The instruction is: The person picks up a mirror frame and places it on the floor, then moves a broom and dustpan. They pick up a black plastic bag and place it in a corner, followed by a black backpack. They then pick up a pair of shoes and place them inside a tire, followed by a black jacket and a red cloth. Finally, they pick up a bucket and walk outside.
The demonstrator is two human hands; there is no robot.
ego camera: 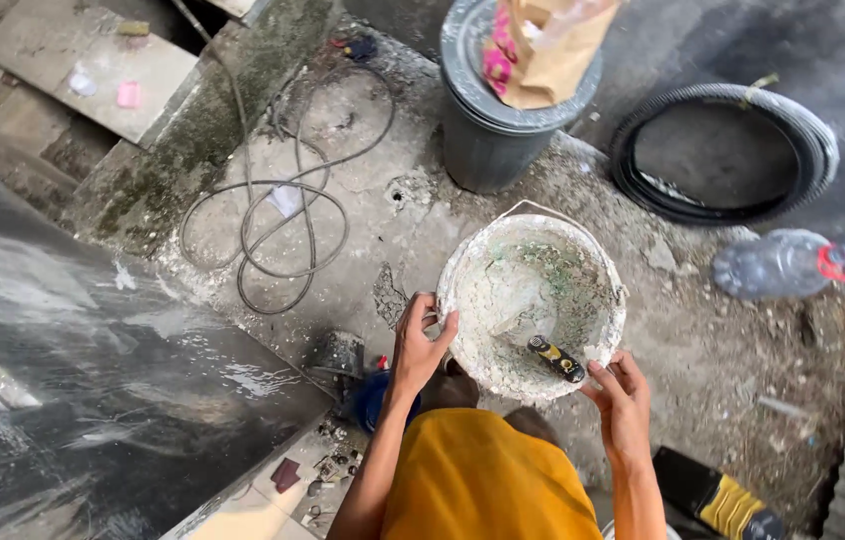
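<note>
Both hands on the rim of the plaster-crusted bucket, tool lying inside near the right fingers.

The round white plaster-caked plastic bucket sits on the rough concrete ground, mouth up, and inside it, at about five o'clock, lies a short black-and-yellow-handled tool, its long axis running from ten o'clock to four o'clock. The right hand is the nearer one, fingers loosely spread on the rim at five o'clock, fingertips just beside the tool's lower end. The left hand clamps the rim at nine o'clock, fingers curled over the edge. Outward now: a grey bin with a brown paper bag at twelve o'clock, a coiled black hose at two o'clock, a clear plastic bottle at three o'clock, looped grey cable off at ten o'clock.
</note>
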